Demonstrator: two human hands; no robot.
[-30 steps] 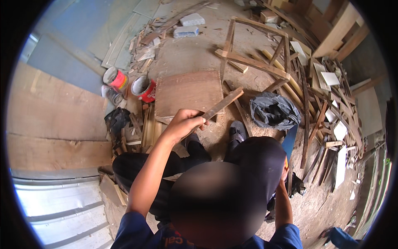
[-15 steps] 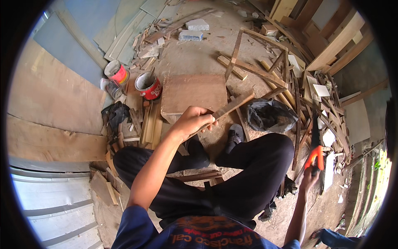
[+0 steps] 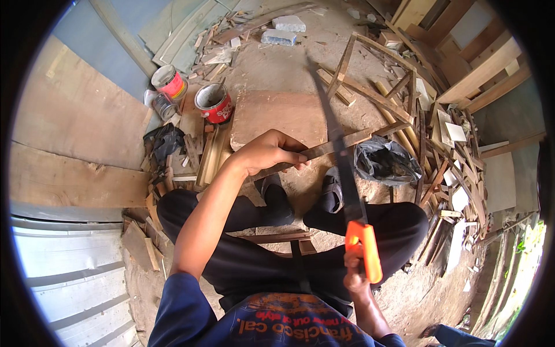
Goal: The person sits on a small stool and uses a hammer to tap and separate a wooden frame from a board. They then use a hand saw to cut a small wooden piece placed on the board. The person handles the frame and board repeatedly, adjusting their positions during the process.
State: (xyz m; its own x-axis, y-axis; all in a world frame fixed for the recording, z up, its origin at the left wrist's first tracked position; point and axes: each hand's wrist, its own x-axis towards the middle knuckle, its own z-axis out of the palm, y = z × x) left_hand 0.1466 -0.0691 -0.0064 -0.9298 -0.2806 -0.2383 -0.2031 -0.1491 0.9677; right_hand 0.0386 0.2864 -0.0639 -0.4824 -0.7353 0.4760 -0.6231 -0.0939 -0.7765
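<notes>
My left hand (image 3: 276,155) is closed around a narrow strip of wood (image 3: 341,143), just off the near edge of a square wooden block (image 3: 280,115). The strip's free end points to the right. In front of my right thigh, my right hand (image 3: 357,270) grips the orange handle of a hand saw (image 3: 363,246). Its dark blade stretches away from me and crosses over the strip in this view; whether the two touch, I cannot tell.
Left of the block stand a red paint can (image 3: 213,104) and another can (image 3: 169,82). A black plastic bag (image 3: 386,161) lies right of my feet. Beyond it are a wooden frame (image 3: 376,95) and a heap of scrap wood (image 3: 462,168). Two pale blocks (image 3: 279,37) lie farther off.
My right hand has brought the saw in from the far right to in front of my body, across the strip. My left hand keeps its hold on the wood.
</notes>
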